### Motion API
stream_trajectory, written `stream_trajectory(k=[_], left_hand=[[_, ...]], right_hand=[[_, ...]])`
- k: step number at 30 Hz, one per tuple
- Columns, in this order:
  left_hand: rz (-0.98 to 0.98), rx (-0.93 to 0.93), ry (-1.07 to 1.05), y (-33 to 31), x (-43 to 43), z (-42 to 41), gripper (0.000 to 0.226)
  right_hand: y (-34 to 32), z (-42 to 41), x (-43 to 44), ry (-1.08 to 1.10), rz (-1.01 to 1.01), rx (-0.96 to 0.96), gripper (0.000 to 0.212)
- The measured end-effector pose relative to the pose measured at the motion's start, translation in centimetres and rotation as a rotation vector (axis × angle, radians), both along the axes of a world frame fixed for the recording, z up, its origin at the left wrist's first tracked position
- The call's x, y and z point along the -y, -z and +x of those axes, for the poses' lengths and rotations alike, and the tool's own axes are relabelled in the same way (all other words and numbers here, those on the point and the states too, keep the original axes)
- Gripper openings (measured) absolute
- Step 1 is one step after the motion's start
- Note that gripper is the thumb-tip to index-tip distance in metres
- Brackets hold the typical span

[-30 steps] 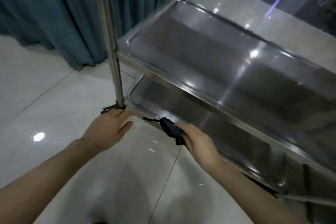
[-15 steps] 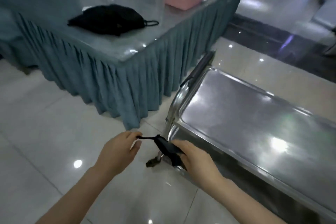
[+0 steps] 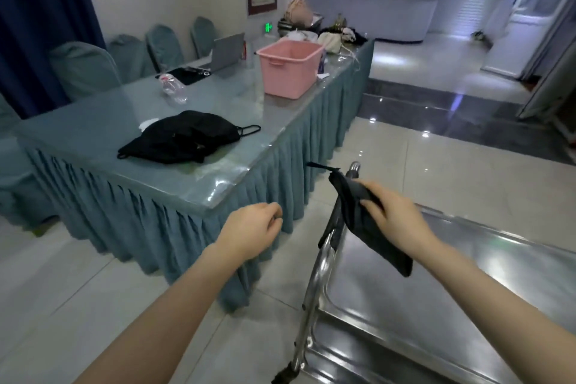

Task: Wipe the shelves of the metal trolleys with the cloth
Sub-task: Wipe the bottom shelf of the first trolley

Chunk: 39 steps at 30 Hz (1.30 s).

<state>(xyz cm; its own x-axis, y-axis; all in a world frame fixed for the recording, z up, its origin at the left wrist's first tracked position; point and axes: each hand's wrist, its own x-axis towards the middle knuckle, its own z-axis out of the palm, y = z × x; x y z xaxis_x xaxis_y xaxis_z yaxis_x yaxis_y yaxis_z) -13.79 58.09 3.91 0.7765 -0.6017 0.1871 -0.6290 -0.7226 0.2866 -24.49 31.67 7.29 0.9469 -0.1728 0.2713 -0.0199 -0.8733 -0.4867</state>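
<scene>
One hand carries the load: the right hand (image 3: 393,219) is clenched around a dark grey cloth (image 3: 363,217), thumb on top and fingers wrapped beneath. The cloth is folded into a long strip. Its upper end projects past the thumb toward the trolley handle (image 3: 335,229), with a thin loop (image 3: 321,166) sticking out at the tip; its lower end hangs free below the palm, above the top shelf (image 3: 467,274) of the metal trolley. Whether the hanging end touches the shelf surface cannot be determined.

The left hand (image 3: 251,232) grasps nothing. Its fingers are curled loosely inward, and it sits apart from the cloth, level with the right hand, in front of the pleated teal table skirt (image 3: 174,227).

The handle is a tubular steel bar along the left end of the shelf; the cloth crosses in front of its upper section. The shelf is a shallow stainless tray with a raised rim, reflecting ceiling light.

Left of the trolley stands a glass-topped table (image 3: 103,131). On it lie a black drawstring bag (image 3: 184,137), a clear plastic bottle (image 3: 172,89), a pink plastic tub (image 3: 291,67) and a laptop (image 3: 226,51).
</scene>
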Motion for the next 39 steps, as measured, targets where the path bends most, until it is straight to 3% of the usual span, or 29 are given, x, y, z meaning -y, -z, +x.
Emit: stream_trajectory(k=[10,16,22,31,33,36,39], left_hand=[[-0.006,0.007,0.267,-5.1,12.0,15.4,0.019],[0.012,-0.027,0.519,-4.1,21.5,23.2,0.023],[0.038,-0.109,0.788,-2.7,30.1,29.3,0.021],[0.018,-0.099,1.056,-1.8,42.8,29.0,0.021],[0.018,-0.096,1.106,-2.1,45.9,28.1,0.021],[0.034,-0.082,1.175,-2.1,49.4,26.8,0.022],[0.059,-0.081,1.264,-2.2,52.8,25.8,0.023]], right_hand=[[-2.7,8.9,9.3,0.355,0.039,-0.078,0.033],[-1.7,12.9,13.2,0.567,0.049,-0.107,0.032],[-0.1,15.7,14.3,0.811,0.146,-0.018,0.035],[0.9,12.1,16.7,1.123,0.219,-0.087,0.027],[0.8,11.0,17.9,1.174,0.221,-0.094,0.036],[1.1,10.0,20.0,1.279,0.254,-0.015,0.067],[1.4,9.4,21.9,1.348,0.245,-0.069,0.037]])
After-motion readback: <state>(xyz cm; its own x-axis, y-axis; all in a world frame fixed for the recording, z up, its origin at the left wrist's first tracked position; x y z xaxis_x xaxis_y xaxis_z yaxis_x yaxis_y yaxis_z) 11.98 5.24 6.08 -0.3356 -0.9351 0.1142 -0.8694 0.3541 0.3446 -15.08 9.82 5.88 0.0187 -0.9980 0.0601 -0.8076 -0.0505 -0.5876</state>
